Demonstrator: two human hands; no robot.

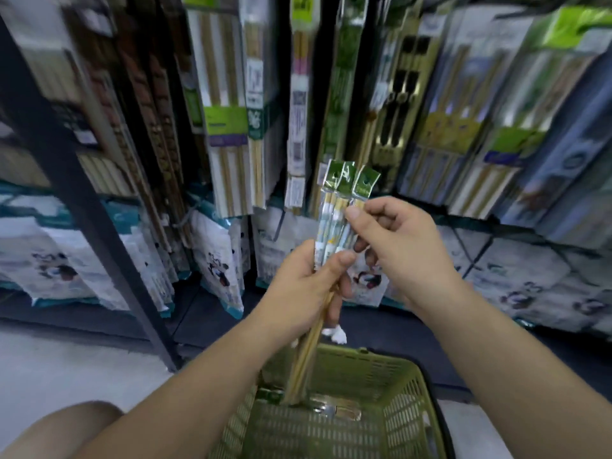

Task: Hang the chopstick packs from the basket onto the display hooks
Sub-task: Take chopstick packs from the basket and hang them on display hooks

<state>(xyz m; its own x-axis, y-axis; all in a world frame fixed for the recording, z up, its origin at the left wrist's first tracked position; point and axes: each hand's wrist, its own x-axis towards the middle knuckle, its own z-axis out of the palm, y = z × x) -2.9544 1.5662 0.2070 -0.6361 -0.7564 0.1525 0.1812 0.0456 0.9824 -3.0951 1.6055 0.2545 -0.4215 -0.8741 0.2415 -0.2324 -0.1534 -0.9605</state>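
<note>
While left hand (304,283) grips chopstick packs (332,221) | right hand (397,241) pinches them

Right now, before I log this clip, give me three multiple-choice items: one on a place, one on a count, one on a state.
1. Where is the green basket? A) on a shelf B) below both hands C) on a hook
2. How many green header tabs fan out above the hands? A) one B) three C) six
3. What is the right hand doing? A) hanging idle B) gripping the basket C) pinching the chopstick packs
Key: 1 B, it sits under the forearms; 2 B, three show side by side; 3 C, thumb and fingers close on packs the left hand holds.
</note>
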